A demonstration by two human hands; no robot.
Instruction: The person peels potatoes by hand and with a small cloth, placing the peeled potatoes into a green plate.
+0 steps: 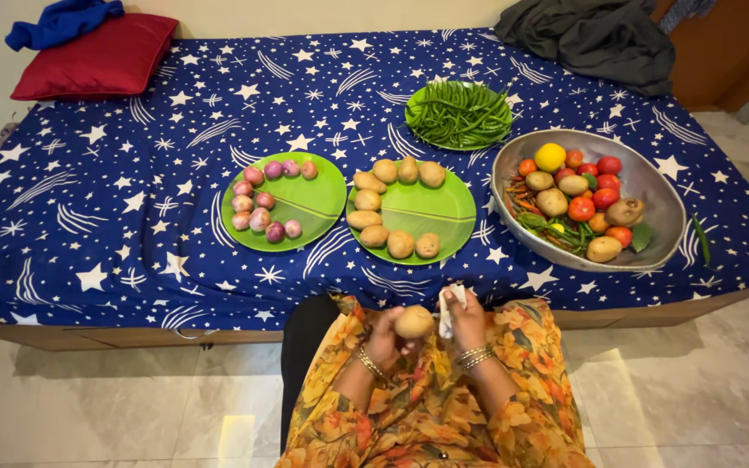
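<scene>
My left hand (386, 340) holds a brown potato (413, 322) above my lap, at the near edge of the bed. Beside it, my right hand (465, 319) grips a small white cloth (446, 312) that touches the potato's right side. Straight ahead lies a green plate (433, 211) with several potatoes set along its rim. To its left, a second green plate (307, 198) carries several small red onions. A third green plate (416, 101) farther back is heaped with green beans (459, 113).
A large metal bowl (652, 186) at the right holds tomatoes, potatoes, a lemon and greens. One loose green bean (700, 238) lies beside it. A red cushion (97, 54) with blue cloth (62, 19) sits far left, a dark garment (591, 39) far right. Tiled floor surrounds the star-patterned bed (114, 199).
</scene>
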